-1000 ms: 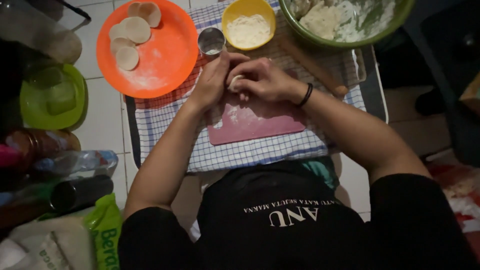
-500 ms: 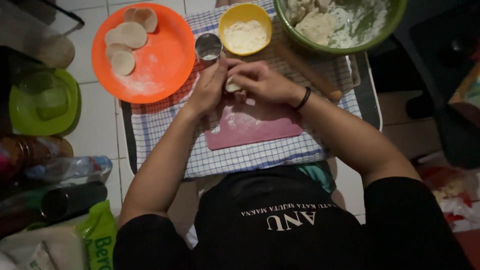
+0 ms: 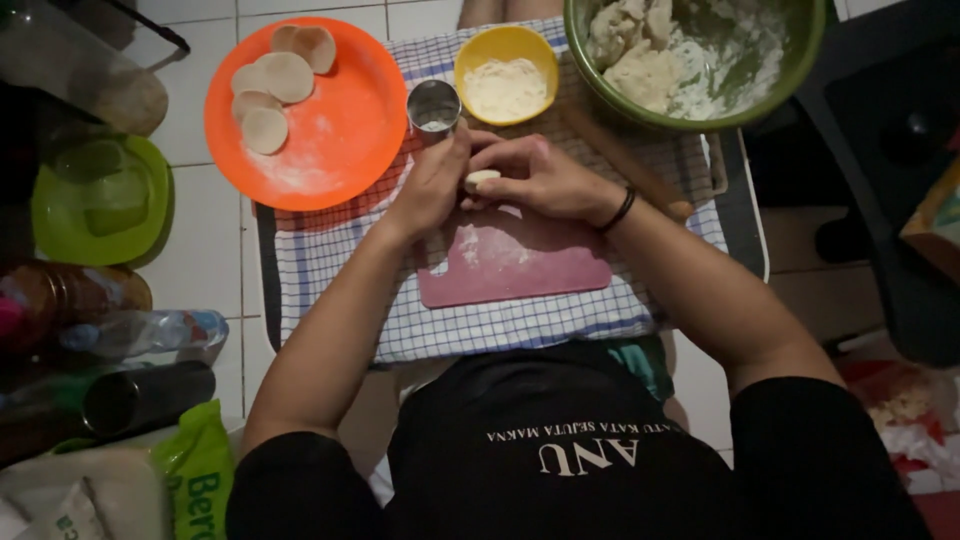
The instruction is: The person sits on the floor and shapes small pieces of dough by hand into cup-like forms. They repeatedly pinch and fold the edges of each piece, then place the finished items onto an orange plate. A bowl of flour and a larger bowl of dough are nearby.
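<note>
A person in a black shirt sits on a white tiled floor, seen from above, working over a blue and white checked cloth (image 3: 330, 250) spread in front of them.

At the far right sits a large round green bowl (image 3: 790, 60) holding lumps of pale dough and loose flour. At the far left lies a round orange plastic plate (image 3: 340, 130), dusted with flour, with four flat pale dough discs (image 3: 268, 100) clustered on its far left side. A green square container (image 3: 100, 200) rests left of the plate, and bottles and a green bag crowd the near left corner.

In the middle of the cloth lies a pink rectangular cutting board (image 3: 520, 265), smeared with flour. A wooden rolling pin (image 3: 630, 165) lies diagonally beyond the right arm. A small yellow bowl of flour (image 3: 505, 75) stands at the far centre, with a small round metal cutter cup (image 3: 434, 105) just left of it.

Both hands meet above the far edge of the board. The left hand (image 3: 432, 185) and the right hand (image 3: 545, 180) are closed together around a small piece of pale dough (image 3: 482, 179), pinched between the fingertips; only its edge shows.

The dough is held in the air, so a loosened pinch could let it drop onto the board or cloth. The left hand sits very close to the metal cup, so a nudge might tip it. Pressing too hard could tear the soft piece.
</note>
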